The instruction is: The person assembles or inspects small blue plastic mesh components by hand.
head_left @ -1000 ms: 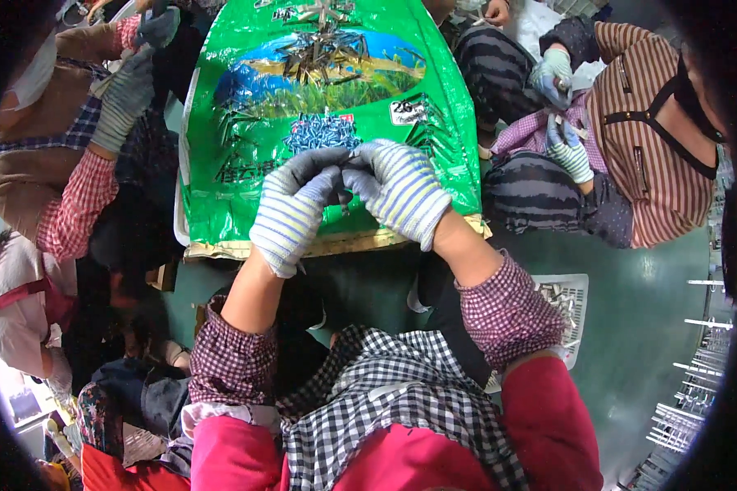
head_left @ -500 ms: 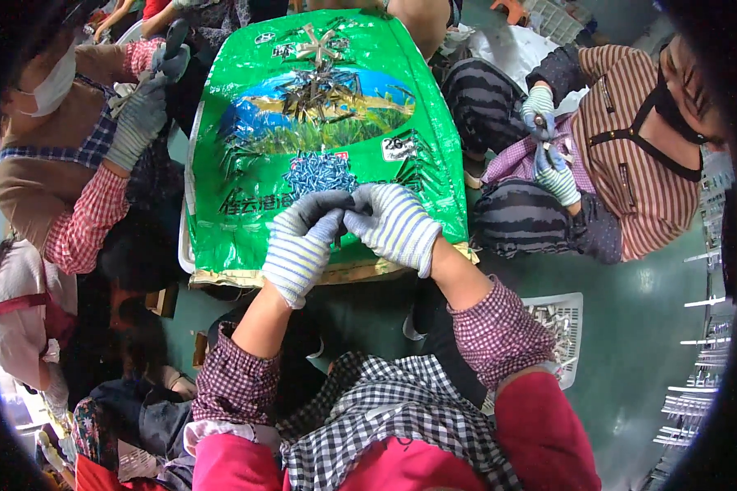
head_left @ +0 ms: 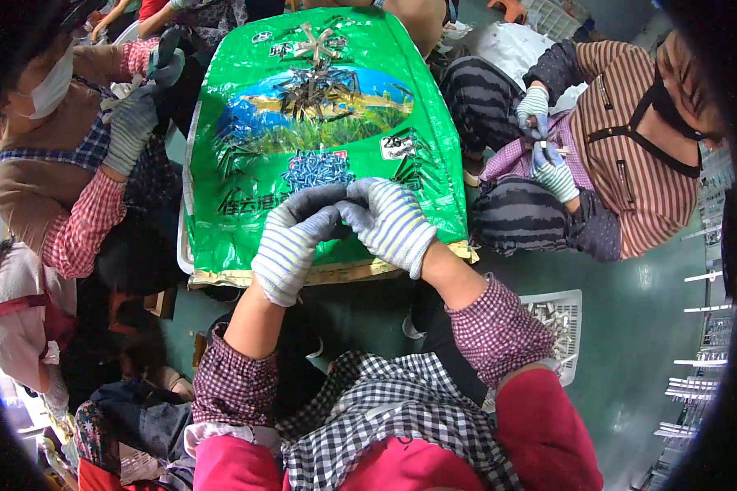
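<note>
The green sack (head_left: pixel 436 182) bears dark characters (head_left: pixel 250 202), numbered label (head_left: pixel 398 147).

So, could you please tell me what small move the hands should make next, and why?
Perhaps ease the left hand and right hand slightly apart: they come together on the near side of the pile of small blue pieces, hiding whatever they may hold.

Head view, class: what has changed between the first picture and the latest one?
The view shifted: the green printed plastic sheet, its heap of small blue metal pieces, and the person's left hand and right hand, in blue-striped gloves, all sit lower in the picture. At right, the co-worker's gloved hands came closer together. The person's hands stay fingertip to fingertip near the heap; any grip or release is hidden.
</note>
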Tool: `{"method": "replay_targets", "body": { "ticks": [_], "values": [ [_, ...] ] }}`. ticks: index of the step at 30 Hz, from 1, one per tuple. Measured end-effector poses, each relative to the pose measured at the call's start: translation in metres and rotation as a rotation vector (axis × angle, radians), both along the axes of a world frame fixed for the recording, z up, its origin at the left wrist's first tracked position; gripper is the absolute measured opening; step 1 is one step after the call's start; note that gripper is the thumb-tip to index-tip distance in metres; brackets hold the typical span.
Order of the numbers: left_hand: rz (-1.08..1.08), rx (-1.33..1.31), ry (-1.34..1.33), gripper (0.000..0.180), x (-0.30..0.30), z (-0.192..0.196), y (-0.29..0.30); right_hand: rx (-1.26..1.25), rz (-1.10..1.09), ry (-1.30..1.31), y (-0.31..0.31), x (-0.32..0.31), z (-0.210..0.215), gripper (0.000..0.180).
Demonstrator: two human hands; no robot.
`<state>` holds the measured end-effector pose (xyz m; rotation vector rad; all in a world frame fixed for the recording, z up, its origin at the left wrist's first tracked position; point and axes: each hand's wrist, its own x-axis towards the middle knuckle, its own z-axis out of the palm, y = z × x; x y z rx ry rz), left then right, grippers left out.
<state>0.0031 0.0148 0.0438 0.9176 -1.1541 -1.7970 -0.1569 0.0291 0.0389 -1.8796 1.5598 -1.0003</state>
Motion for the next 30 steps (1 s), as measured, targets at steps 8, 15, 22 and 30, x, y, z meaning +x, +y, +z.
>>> {"method": "replay_targets", "body": {
  "ticks": [8, 15, 22, 30],
  "values": [
    [-0.045, 0.124, 0.114, 0.033, 0.004, -0.006, -0.003, -0.162, -0.083, 0.16, 0.004, 0.004, 0.005, 0.018],
    [0.002, 0.071, 0.09, 0.03, -0.002, -0.003, -0.001, -0.263, -0.087, 0.172, 0.003, 0.0, 0.007, 0.022],
    [-0.034, -0.028, -0.053, 0.03, -0.002, 0.002, -0.001, -0.001, 0.068, -0.312, 0.0, -0.007, 0.007, 0.02],
    [0.081, -0.112, -0.091, 0.018, 0.014, -0.009, -0.014, 0.169, 0.236, -0.577, -0.001, -0.01, 0.004, 0.021]
  ]
}}
